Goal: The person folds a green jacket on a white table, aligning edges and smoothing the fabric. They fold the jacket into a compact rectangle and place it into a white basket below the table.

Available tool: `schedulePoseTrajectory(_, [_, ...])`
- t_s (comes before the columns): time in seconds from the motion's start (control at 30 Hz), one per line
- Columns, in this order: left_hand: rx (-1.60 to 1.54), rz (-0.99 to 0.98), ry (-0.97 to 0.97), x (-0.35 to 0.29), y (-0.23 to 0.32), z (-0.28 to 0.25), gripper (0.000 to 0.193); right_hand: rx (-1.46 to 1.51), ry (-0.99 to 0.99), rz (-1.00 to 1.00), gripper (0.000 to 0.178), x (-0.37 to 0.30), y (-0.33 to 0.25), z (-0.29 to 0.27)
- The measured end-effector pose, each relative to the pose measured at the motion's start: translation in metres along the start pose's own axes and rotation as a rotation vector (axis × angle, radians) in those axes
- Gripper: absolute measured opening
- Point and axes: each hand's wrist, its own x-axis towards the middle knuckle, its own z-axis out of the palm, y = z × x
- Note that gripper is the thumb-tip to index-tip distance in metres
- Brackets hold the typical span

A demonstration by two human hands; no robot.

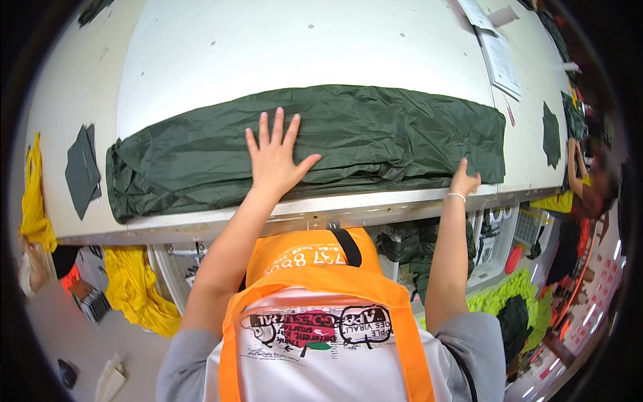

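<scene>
A long piece of dark green, wrinkled fabric point(355, 127) lies folded across the near side of the white table, running almost along its front edge. My left hand point(276, 157) rests flat on its middle, fingers spread. Near the right end of the fabric is my right hand point(463, 179), with a pale bracelet at the wrist. One digit points forward over the cloth while the other fingers are curled at its near edge; the fingertips are partly hidden.
Dark green cut pieces lie on the table point(321, 50) at the left point(83, 171) and right point(550, 134). Papers point(499, 60) and a thin red tool point(510, 114) are at back right. Yellow fabric point(137, 288) hangs from a white crate below. Another person point(593, 177) works at far right.
</scene>
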Motion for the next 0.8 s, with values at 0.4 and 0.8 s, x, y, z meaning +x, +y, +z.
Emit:
schedulePoseTrajectory(0.4, [0.045,-0.041,0.033,-0.002,0.002,0.056,0.089,0.264,-0.819,0.264,0.054,0.036,0.056,-0.053])
schedulePoseTrajectory(0.8, [0.145,0.040,0.139,-0.009,0.004,0.052,0.087,1.291,-0.585,0.495,0.047,-0.009,-0.068,-0.013])
